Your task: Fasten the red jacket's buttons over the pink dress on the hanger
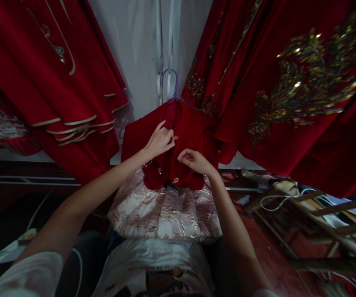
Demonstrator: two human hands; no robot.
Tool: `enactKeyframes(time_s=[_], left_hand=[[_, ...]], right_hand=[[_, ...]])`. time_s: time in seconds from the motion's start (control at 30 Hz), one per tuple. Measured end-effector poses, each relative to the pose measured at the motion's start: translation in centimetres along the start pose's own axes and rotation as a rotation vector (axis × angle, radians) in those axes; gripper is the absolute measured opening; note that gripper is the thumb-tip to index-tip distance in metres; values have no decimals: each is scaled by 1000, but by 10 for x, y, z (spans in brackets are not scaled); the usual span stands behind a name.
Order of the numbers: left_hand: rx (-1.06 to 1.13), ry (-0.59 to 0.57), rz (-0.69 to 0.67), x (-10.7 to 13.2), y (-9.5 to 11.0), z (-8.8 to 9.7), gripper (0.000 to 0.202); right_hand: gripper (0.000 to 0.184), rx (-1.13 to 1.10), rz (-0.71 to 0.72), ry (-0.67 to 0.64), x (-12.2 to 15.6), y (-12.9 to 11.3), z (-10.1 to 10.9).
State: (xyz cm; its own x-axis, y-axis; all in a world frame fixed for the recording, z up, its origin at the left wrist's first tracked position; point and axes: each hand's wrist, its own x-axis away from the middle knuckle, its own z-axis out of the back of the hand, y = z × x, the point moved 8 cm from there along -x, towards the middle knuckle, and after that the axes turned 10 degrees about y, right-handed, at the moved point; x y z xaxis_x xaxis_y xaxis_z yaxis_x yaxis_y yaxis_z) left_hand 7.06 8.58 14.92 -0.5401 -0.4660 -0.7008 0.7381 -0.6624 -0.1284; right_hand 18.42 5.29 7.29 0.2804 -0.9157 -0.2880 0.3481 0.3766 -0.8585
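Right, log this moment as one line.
left hand: at flower-shaped ornament | right hand: before red jacket, contact unclear | jacket: on blue hanger

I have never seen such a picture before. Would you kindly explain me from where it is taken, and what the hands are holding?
There is no machine: a camera on a person's head looks forward and down at their bare left hand and right hand. A red jacket hangs on a blue hanger, with pale patterned cloth below. The left fingers are by a jewelled button; the right ones curl in front of the jacket. Whether either grips anything is unclear. Other red garments hang on both sides.
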Motion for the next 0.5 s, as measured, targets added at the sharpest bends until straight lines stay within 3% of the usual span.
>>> enactKeyframes(time_s=[0.23,0.4,0.5], left_hand=[[2,37,-39,4,-1,-7,18],[32,24,-75,3,0,-2,25],[-20,-36,-57,1,-1,-5,31]], right_hand=[[25,7,26,50,-2,-4,1],[31,-31,109,464,-16,-20,28],[39,-123,177,532,-35,-40,26]])
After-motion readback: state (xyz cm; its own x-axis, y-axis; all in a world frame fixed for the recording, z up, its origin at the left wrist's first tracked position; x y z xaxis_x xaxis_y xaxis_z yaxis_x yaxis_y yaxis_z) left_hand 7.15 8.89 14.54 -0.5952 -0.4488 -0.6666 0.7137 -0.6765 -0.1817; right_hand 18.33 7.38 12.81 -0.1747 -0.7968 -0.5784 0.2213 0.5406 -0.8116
